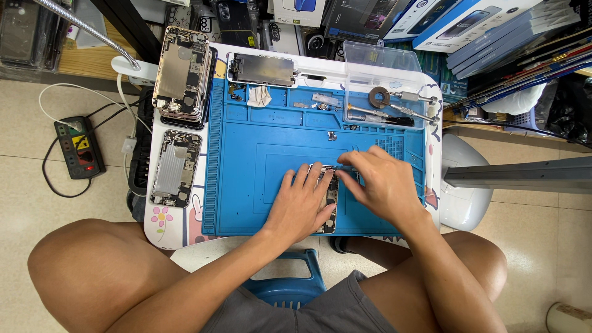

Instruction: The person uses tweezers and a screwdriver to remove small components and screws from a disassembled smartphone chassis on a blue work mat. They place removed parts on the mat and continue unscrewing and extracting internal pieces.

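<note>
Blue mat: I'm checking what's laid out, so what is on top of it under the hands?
On the blue mat an opened phone lies under the left hand and right hand; most of it is covered.

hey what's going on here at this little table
A seated person is working on an opened phone lying on a blue repair mat. The left hand lies flat over the phone, and the right hand presses fingertips at its upper edge. More stripped phone bodies sit stacked to the left, and screwdrivers lie in a clear tray at the mat's far corner.

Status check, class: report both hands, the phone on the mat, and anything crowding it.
Left hand flat on opened phone. Right hand at its upper edge, fingertips down. Blue mat around it bare; screwdrivers lie apart.
</note>
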